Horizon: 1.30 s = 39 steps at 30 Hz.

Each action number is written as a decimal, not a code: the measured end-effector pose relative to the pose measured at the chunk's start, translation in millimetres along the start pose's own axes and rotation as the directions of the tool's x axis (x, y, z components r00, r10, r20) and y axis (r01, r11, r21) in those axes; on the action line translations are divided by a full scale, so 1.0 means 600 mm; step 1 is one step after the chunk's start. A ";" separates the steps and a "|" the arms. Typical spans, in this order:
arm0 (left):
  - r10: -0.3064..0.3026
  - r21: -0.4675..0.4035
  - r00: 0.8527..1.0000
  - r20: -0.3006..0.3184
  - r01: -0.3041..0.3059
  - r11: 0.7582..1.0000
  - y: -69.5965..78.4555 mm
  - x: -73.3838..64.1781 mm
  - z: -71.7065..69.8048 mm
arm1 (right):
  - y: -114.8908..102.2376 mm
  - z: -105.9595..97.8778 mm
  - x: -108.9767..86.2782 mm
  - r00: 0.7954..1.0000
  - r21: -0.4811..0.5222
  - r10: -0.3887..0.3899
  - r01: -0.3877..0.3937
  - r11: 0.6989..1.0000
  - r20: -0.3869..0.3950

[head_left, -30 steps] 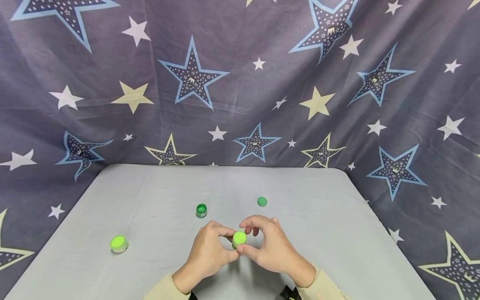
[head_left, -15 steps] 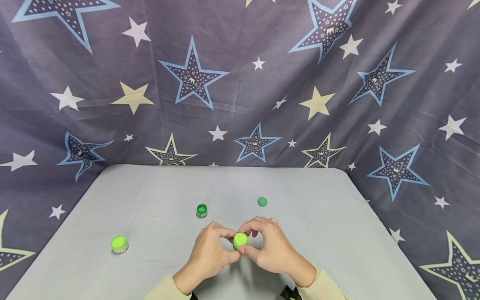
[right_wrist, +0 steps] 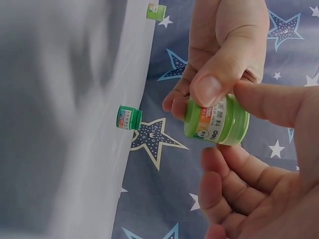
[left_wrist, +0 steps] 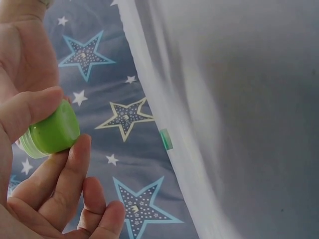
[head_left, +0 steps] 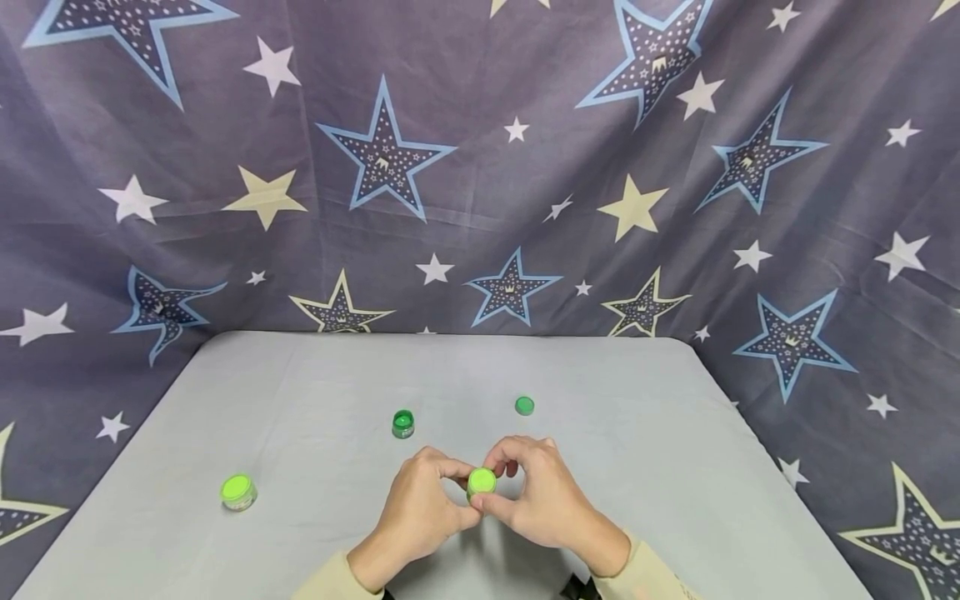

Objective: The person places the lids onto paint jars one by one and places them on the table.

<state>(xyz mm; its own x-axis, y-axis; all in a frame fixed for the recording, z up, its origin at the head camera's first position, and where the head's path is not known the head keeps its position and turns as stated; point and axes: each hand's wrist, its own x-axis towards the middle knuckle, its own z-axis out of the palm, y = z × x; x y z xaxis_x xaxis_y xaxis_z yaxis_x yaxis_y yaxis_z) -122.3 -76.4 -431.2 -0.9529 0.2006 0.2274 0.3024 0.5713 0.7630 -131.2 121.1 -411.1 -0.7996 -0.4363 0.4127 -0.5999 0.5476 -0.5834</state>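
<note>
A small light-green paint jar (head_left: 482, 481), its lid on top, is between my two hands in the middle of the head view. My left hand (head_left: 422, 504) pinches the labelled body (right_wrist: 208, 119) between thumb and fingers. My right hand (head_left: 546, 500) has its thumb and index finger on the lid (right_wrist: 237, 127), as the right wrist view shows; its other fingers are loosely bent below. Beyond the hands stands a dark green jar (head_left: 403, 424), uncovered. Off to its right lies a flat green lid (head_left: 525, 406).
A second light-green jar (head_left: 238, 492), capped, stands at the left of the table (head_left: 330, 383), which has a pale grey cover. Behind the table's far edge hangs a dark curtain (head_left: 465, 208) printed with stars.
My right index finger, lifted off the lid a second ago, has come back against it. The left hand and the other jars stay about where they were.
</note>
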 end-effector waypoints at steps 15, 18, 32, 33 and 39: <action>0.022 0.020 0.999 -0.029 -0.022 1.000 0.003 -0.001 -0.003 | -0.006 0.003 0.001 0.998 -0.046 0.069 -0.069 0.997 -0.014; 0.017 0.021 1.000 -0.022 -0.017 1.000 0.002 -0.001 -0.003 | -0.005 0.002 0.001 0.998 -0.052 0.064 -0.065 0.997 -0.016; -0.007 0.038 1.000 -0.002 0.007 0.999 0.003 -0.003 -0.005 | 0.010 -0.008 0.003 0.997 0.093 -0.046 0.039 0.995 0.069; -0.004 0.036 1.000 -0.003 0.004 0.999 0.003 -0.002 -0.005 | 0.010 -0.008 0.002 0.996 0.096 -0.045 0.038 0.995 0.074; 0.003 0.034 1.000 -0.003 -0.003 0.999 0.002 -0.002 -0.006 | 0.009 -0.005 0.002 0.997 0.095 -0.035 0.028 0.995 0.071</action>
<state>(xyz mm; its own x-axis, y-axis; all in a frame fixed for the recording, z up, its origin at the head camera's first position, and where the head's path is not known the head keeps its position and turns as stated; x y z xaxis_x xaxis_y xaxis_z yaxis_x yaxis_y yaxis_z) -120.7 -78.7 -428.7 -0.9521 0.1996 0.2316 0.3055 0.5976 0.7413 -135.3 125.8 -411.4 -0.7742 -0.5044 0.3823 -0.6166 0.4647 -0.6356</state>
